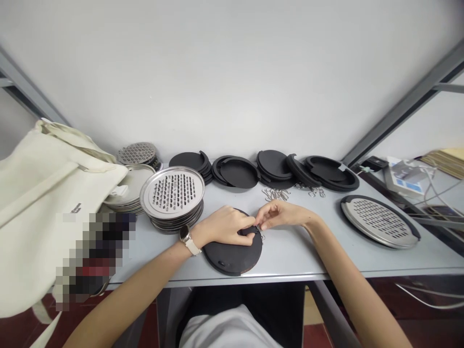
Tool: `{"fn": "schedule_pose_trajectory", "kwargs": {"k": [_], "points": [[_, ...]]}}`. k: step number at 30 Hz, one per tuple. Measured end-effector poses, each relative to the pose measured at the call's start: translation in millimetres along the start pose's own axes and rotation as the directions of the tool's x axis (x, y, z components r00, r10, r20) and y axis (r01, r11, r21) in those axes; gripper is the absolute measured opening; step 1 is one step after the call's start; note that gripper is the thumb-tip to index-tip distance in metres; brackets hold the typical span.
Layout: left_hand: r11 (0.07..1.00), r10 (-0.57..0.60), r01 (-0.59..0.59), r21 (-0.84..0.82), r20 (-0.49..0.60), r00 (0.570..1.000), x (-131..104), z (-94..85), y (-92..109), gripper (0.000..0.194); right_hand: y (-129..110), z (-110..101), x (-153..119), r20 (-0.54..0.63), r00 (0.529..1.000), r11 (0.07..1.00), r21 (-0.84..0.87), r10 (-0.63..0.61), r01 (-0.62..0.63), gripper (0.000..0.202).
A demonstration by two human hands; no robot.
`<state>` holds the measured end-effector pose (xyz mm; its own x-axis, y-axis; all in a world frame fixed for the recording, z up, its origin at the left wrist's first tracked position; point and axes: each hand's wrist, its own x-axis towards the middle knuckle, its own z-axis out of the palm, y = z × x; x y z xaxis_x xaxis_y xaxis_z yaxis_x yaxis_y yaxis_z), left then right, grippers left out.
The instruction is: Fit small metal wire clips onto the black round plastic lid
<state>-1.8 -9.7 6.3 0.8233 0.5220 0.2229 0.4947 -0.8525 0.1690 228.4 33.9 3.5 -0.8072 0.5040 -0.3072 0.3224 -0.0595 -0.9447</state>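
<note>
A round black plastic disc (pixel 232 258) lies flat at the table's front edge. My left hand (pixel 228 225), with a watch on its wrist, rests over the disc, its thumb and forefinger closed at the right rim. At that same rim my right hand (pixel 279 215) pinches a small metal clasp (pixel 263 236), mostly hidden by the fingertips. Behind the right hand lies a loose pile of similar metal clasps (pixel 276 194), with a few more clasps (pixel 314 191) to its right.
A stack of round metal grater plates (pixel 174 193) stands left, with plain metal discs (pixel 132 186) behind. Black round holders (pixel 239 172) line the wall. A grater plate in a black rim (pixel 379 220) lies right. A cream bag (pixel 43 203) hangs over the left side.
</note>
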Motion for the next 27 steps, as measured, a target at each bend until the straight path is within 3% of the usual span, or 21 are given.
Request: {"fn": "schedule_pose_trajectory", "kwargs": {"k": [7, 16, 27], "points": [[1.000, -0.008, 0.009, 0.015, -0.001, 1.000, 0.0, 0.0, 0.3, 0.024, -0.6, 1.8, 0.8, 0.000, 0.999, 0.996, 0.086, -0.039, 0.039, 0.033], [1.000, -0.004, 0.004, 0.012, -0.002, 1.000, 0.4, 1.0, 0.3, 0.023, 3.1, 0.2, 1.6, -0.013, 1.000, 0.998, 0.066, -0.025, 0.026, 0.028], [1.000, -0.016, 0.016, 0.004, 0.008, 1.000, 0.2, 1.1, 0.2, 0.023, 4.7, 0.7, 0.1, 0.066, 0.997, 0.990, 0.140, -0.029, 0.019, 0.029]]}}
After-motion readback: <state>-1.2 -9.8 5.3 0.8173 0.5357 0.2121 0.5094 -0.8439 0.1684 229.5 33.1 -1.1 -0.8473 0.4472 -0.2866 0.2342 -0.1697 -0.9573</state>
